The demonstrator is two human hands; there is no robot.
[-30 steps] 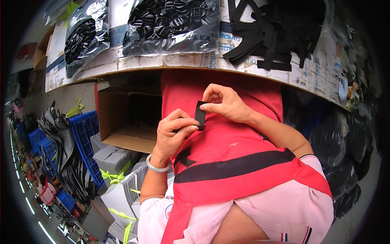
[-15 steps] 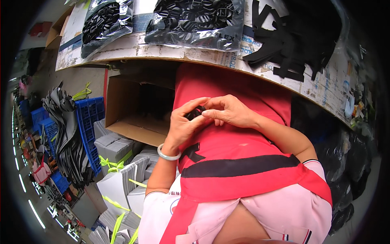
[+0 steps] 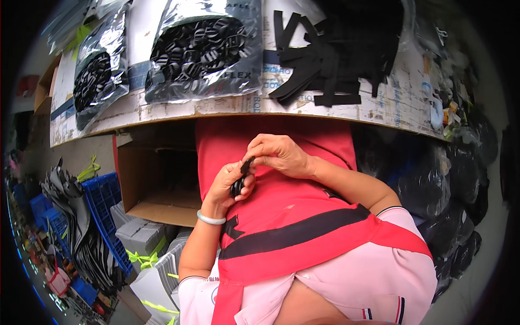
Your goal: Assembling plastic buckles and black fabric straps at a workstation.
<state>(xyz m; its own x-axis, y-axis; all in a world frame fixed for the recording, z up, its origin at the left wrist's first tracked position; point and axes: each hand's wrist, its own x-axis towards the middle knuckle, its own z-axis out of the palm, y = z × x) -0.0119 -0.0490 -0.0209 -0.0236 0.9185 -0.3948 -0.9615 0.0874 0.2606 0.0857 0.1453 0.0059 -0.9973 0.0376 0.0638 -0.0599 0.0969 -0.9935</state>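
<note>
Over the red apron (image 3: 281,200), my two hands meet close together. My left hand (image 3: 222,186), with a pale bangle on its wrist, is closed around a small black strap piece (image 3: 236,187); whether a buckle is on it, the fingers hide. The upper end of that piece sticks out above the left thumb. My right hand (image 3: 284,156) pinches this end between thumb and fingertips. On the table beyond lie a clear bag of black plastic buckles (image 3: 197,51), a smaller bag of buckles (image 3: 100,81) and a heap of black straps (image 3: 325,67).
The table edge (image 3: 254,115) runs just beyond my hands. An open cardboard box (image 3: 162,213) sits below it at left, beside grey stacked sheets (image 3: 143,238) tied with yellow-green strips and a blue crate (image 3: 108,216). Black plastic bags (image 3: 439,216) fill the right side.
My view has shifted, showing more of the tabletop. My left hand has turned, so more of the black strap piece shows, and my right fingers now pinch its upper end.
</note>
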